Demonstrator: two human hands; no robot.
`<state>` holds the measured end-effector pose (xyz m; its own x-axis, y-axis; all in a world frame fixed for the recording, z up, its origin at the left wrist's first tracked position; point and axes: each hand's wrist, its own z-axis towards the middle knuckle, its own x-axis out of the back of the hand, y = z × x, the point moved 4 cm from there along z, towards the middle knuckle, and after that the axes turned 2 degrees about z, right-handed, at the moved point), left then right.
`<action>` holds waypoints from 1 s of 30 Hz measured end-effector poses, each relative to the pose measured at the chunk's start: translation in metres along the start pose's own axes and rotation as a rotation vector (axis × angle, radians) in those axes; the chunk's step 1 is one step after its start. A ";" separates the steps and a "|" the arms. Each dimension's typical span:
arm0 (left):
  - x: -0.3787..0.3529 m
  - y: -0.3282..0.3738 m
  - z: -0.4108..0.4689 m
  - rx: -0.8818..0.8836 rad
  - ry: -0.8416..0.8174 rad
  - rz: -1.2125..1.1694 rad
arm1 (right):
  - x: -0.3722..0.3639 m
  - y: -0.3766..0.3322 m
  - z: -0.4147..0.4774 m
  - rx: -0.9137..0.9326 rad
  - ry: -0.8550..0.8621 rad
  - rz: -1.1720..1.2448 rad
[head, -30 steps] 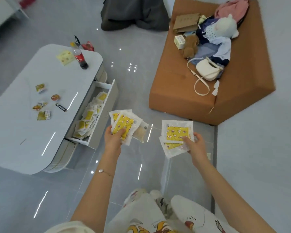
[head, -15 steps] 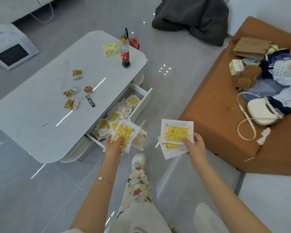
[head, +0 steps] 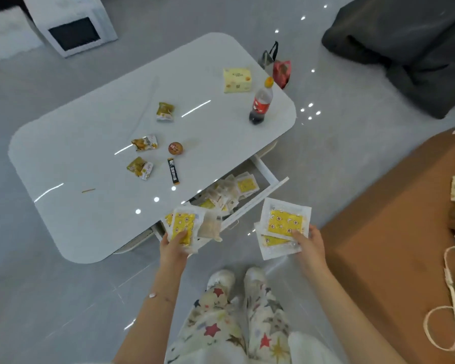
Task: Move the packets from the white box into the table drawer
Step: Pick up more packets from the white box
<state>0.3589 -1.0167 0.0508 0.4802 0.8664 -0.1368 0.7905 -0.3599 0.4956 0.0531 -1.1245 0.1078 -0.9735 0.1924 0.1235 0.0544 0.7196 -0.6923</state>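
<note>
My left hand (head: 174, 245) grips a fan of white packets with yellow centres (head: 185, 224), held over the near end of the open table drawer (head: 258, 199). My right hand (head: 309, 244) holds two or three more of the same packets (head: 284, 224) just right of the drawer front, above the floor. Inside the drawer lie several packets (head: 231, 191) in a loose pile. The white table (head: 95, 164) has the drawer pulled out of its near long side. No white box shows in this view.
On the table top lie snack wrappers (head: 145, 143), a small round snack (head: 175, 148), a black sachet (head: 173, 171), a yellow pack (head: 237, 80) and a cola bottle (head: 260, 105). A brown couch (head: 394, 232) stands right. My feet (head: 237, 281) are on grey tiles.
The view has swung and closed in on the table. Both hands with their packets are now nearer the drawer, the left one over its near end.
</note>
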 end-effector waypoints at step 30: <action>0.036 -0.124 0.321 -0.111 0.484 0.420 | -0.234 0.163 0.414 -0.082 -0.173 -0.762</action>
<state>0.4002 -1.0518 -0.2909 0.4939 0.7271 0.4768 0.5165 -0.6865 0.5119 0.1975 -1.3285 -0.3276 -0.7697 -0.4757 0.4257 -0.6323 0.6601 -0.4056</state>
